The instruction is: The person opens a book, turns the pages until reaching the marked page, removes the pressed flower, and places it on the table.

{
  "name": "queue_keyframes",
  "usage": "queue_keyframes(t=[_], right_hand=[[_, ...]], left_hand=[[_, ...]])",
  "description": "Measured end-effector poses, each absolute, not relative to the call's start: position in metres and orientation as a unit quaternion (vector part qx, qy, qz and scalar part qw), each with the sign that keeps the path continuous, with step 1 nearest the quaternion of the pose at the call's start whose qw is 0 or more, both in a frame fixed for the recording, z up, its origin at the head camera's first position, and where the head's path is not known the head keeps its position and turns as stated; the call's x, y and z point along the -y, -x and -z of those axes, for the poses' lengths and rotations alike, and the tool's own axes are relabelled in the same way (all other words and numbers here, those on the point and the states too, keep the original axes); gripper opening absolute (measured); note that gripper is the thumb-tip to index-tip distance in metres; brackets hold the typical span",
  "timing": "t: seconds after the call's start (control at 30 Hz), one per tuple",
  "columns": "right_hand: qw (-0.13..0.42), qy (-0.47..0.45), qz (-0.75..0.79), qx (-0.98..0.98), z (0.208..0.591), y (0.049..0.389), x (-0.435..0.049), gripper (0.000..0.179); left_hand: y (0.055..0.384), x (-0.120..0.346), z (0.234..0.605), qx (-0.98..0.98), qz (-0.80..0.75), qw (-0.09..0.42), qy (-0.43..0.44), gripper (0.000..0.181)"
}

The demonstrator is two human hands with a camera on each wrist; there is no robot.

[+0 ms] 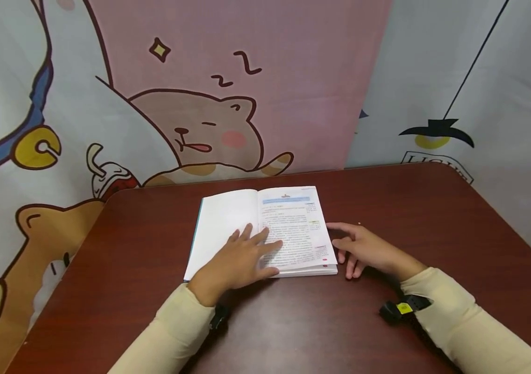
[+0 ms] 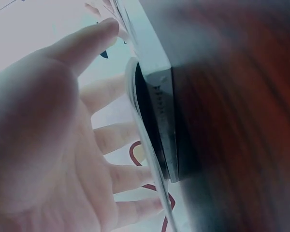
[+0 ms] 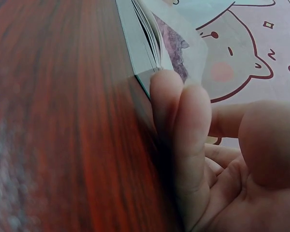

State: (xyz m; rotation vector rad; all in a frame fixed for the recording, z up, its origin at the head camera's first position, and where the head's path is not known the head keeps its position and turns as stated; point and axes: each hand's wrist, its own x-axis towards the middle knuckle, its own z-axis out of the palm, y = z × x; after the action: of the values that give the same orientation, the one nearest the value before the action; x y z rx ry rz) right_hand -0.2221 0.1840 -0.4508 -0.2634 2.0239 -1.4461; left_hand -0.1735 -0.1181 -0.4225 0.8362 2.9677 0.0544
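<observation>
A thick book [image 1: 288, 223] lies open on the table, its left page blank white and its right page printed with text. My left hand [image 1: 242, 257] rests across the middle of the book, fingers spread over both pages. In the left wrist view the thumb and fingers of my left hand [image 2: 63, 130] reach over the book's lower edge [image 2: 157, 101]. Beside the right page edge is my right hand [image 1: 363, 249], fingers loosely bent. Its fingertips are right at the page corner in the right wrist view, where the page stack [image 3: 147, 38] fans slightly.
The book lies on a dark red-brown wooden table [image 1: 433, 218]. Behind the table hangs a cloth [image 1: 316, 78] printed with cartoon animals. A black strap with a yellow mark [image 1: 405, 307] is on the right wrist.
</observation>
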Motion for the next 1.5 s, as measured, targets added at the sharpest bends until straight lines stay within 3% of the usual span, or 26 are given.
queue_keyframes(t=[0.5,0.83,1.03,1.3,1.5], right_hand=[[0.306,0.101,0.548,-0.772,0.451,0.221,-0.183,0.061],[0.284,0.134,0.520,-0.794,0.449,0.218,-0.182,0.074],[0.280,0.149,0.518,-0.795,0.450,0.219,-0.185,0.075],[0.278,0.148,0.514,-0.798,0.450,0.219,-0.187,0.074],[0.287,0.142,0.529,-0.786,0.451,0.221,-0.186,0.075]], left_hand=[[0.175,0.117,0.420,-0.929,-0.021,-0.045,-0.368,0.045],[0.174,0.113,0.419,-0.909,0.014,-0.122,-0.398,0.084],[0.175,0.109,0.414,-0.904,0.021,-0.149,-0.401,0.095],[0.175,0.107,0.411,-0.896,0.035,-0.165,-0.410,0.096],[0.173,0.104,0.410,-0.891,0.037,-0.171,-0.420,0.081]])
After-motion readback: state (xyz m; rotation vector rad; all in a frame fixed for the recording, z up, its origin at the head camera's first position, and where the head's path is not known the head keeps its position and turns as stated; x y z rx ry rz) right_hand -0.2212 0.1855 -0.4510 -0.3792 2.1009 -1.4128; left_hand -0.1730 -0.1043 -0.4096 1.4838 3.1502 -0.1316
